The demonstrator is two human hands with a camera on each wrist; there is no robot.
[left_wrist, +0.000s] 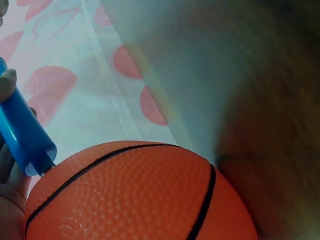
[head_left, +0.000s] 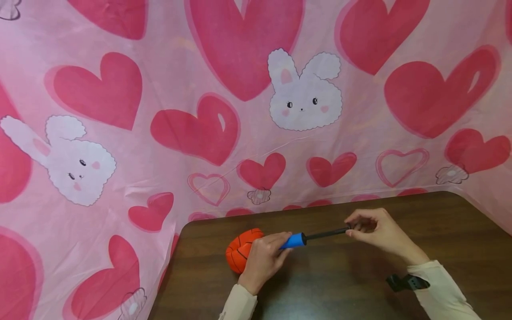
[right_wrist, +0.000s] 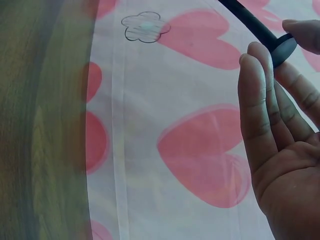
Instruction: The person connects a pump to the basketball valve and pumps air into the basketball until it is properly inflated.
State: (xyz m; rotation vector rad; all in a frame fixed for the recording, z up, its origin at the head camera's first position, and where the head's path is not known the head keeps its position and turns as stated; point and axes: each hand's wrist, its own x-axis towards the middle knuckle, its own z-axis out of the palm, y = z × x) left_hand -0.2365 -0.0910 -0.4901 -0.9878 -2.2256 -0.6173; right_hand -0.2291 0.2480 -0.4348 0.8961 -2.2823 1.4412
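Note:
A small hand pump with a blue barrel (head_left: 295,240) and a black rod (head_left: 326,233) is held over the table. My left hand (head_left: 264,258) grips the barrel, its thumb and fingers around the blue tube (left_wrist: 22,127). The rod is drawn out to the right, and my right hand (head_left: 378,231) pinches its black end knob (right_wrist: 283,50) between thumb and fingers. An orange ball with black lines (head_left: 241,250) sits beside my left hand, dented in the head view. In the left wrist view the pump's tip meets the ball (left_wrist: 140,195) at its upper left.
The dark wooden table (head_left: 320,284) has rounded far corners. Behind it and to the sides hangs a pink cloth (head_left: 248,133) printed with hearts and rabbit faces. A black strap device (head_left: 408,282) is worn on the right wrist over a cream sleeve (head_left: 442,289).

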